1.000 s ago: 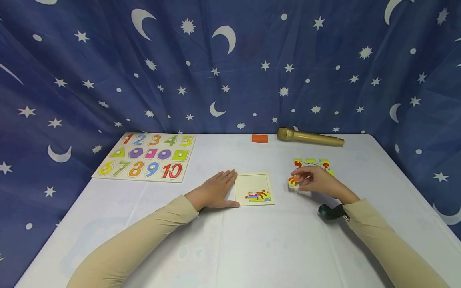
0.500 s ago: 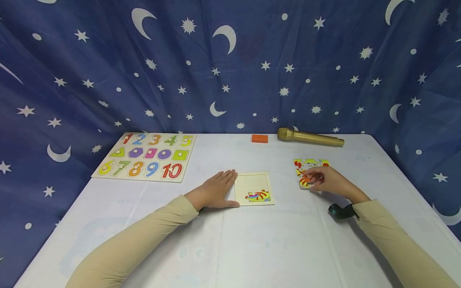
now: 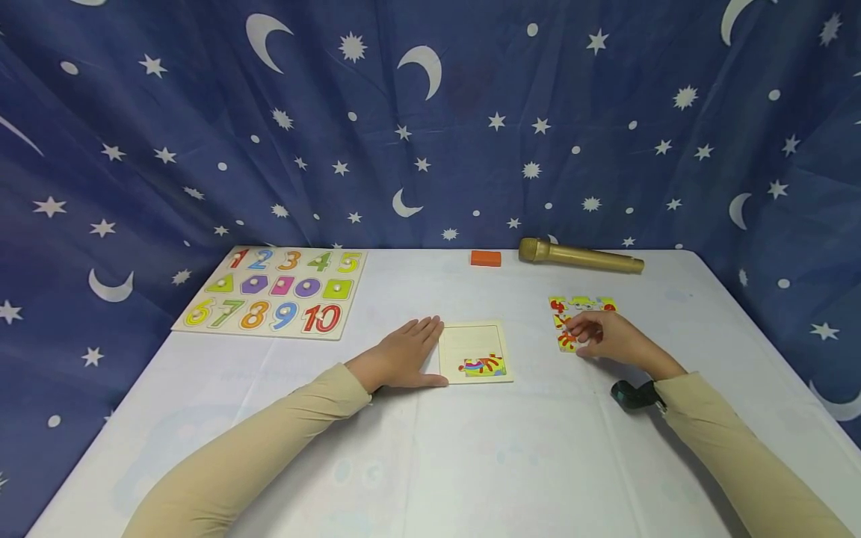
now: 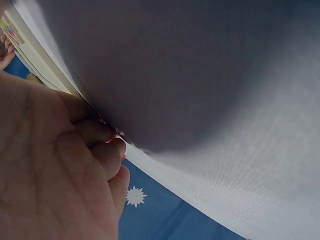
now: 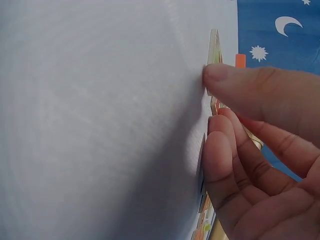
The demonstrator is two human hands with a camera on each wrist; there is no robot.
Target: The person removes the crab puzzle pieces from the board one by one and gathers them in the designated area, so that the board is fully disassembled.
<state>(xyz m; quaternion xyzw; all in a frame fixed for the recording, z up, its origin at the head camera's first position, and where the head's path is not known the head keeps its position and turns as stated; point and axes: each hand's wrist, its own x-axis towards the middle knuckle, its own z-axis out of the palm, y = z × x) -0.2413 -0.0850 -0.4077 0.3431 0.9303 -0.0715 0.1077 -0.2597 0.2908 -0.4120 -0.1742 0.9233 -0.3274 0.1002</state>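
Note:
My left hand [image 3: 400, 356] lies with fingers extended at the left edge of a small square wooden puzzle board [image 3: 471, 340]. A jigsaw piece [image 3: 482, 366] with a rainbow band and red stripes sits in the board's near right corner. To the right, my right hand [image 3: 619, 342] pinches a yellow and red puzzle piece [image 3: 566, 342] low over the table, its fingers covering part of it. More puzzle pieces [image 3: 584, 302] lie just behind that hand, partly hidden by it. In the right wrist view, the thumb [image 5: 220, 75] meets a thin piece edge [image 5: 213, 47].
A number and shape peg board [image 3: 269, 293] lies at the back left. An orange block [image 3: 486, 258] and a gold microphone [image 3: 581, 256] lie along the back edge. A dark blue star-patterned cloth [image 3: 457, 134] hangs behind the white table.
My right hand has moved right with the puzzle piece, back toward the other pieces, then shifted very slightly left. My left hand has stayed at the board.

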